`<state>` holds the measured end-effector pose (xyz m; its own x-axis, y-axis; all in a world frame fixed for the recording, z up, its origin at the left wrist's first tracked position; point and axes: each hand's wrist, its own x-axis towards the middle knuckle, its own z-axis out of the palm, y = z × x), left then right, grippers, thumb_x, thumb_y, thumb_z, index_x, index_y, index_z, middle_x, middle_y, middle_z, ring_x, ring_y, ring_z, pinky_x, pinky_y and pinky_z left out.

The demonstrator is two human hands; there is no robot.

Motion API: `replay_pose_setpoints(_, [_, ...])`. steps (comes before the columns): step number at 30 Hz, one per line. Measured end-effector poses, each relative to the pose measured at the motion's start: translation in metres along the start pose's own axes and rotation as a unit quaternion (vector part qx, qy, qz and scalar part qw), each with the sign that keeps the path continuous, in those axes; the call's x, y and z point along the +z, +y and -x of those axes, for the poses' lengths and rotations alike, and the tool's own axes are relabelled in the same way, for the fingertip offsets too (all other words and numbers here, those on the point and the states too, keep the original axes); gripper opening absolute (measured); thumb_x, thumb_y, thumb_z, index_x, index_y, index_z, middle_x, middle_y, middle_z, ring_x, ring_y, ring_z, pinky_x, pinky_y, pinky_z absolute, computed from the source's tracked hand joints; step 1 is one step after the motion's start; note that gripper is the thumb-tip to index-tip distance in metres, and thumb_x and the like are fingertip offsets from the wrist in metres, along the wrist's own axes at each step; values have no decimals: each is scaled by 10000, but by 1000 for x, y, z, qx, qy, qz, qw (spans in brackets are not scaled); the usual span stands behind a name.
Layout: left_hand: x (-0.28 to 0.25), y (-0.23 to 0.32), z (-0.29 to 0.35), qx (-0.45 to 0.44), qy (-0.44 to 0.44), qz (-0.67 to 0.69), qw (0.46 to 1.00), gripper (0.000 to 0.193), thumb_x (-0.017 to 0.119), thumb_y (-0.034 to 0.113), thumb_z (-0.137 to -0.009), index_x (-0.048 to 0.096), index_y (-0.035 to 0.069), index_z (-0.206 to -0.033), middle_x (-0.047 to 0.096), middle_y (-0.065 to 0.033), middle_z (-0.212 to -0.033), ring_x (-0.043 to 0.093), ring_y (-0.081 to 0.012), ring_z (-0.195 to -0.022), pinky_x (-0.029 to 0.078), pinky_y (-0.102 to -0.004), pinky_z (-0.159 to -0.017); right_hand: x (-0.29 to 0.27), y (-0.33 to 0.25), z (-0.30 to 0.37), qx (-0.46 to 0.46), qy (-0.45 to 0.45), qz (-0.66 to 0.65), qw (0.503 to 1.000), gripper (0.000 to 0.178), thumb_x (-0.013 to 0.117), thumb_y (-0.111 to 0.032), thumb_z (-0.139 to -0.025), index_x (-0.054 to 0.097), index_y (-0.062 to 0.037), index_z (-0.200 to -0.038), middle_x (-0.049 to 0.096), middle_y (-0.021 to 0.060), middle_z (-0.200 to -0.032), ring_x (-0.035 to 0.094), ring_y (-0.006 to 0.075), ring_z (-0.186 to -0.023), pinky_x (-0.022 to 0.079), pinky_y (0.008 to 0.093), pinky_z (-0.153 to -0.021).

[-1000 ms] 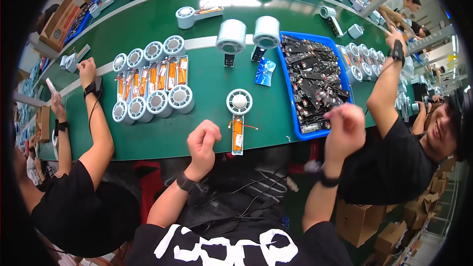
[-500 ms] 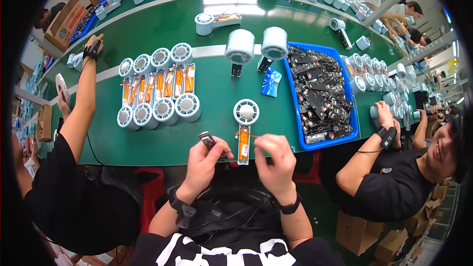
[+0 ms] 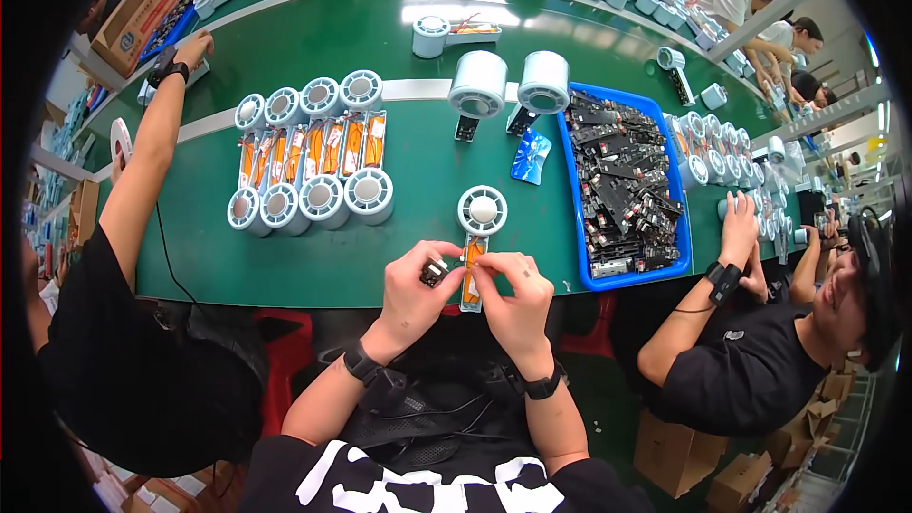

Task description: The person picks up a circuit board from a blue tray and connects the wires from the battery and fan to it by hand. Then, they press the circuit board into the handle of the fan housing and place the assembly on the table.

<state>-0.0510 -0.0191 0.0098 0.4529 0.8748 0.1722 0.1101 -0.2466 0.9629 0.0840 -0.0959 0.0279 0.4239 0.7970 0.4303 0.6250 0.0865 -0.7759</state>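
Observation:
A light-blue handheld fan (image 3: 483, 210) lies on the green table straight in front of me. Its handle points toward me, opened up, with an orange battery (image 3: 469, 295) and thin wires inside. In my left hand (image 3: 407, 293) is a small black circuit board (image 3: 434, 272), gripped beside the handle. The fingers of my right hand (image 3: 519, 302) are pinched over the handle, at a thin wire mostly hidden by the fingertips. Both hands' fingertips nearly meet there.
Two rows of open fans (image 3: 323, 199) lie to the left. A blue tray (image 3: 635, 282) of black circuit boards stands at right, beside a blue card (image 3: 531, 156) and two upright fans (image 3: 478, 84). Co-workers sit close on both sides; a left person's arm (image 3: 152, 147) reaches over the table.
My right hand has moved left and down onto the handle; my left hand has come right with the circuit board. The view has shifted slightly. The left co-worker's arm still reaches forward.

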Motion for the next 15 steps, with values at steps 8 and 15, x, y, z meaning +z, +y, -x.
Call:
replay_pose_setpoints(8, [2, -21, 5, 88, 11, -22, 996, 335, 771, -85, -789, 459, 19, -724, 743, -156, -902, 714, -197, -772, 529, -276, -642, -2, -6, -21, -38, -73, 55, 995, 169, 761, -10, -791, 735, -47, -954, 729, 97, -929, 681, 248, -816, 514, 366, -786])
replay_pose_setpoints(15, [-4, -14, 3, 46, -1, -27, 999, 340, 778, -84, -786, 459, 19, -730, 743, -152, -900, 709, -189, -770, 528, -280, -647, -10, 9, -31, -83, -129, -18, 988, 201, 730, 1, -812, 743, -36, -1009, 724, 113, -954, 667, 243, -801, 506, 338, -775])
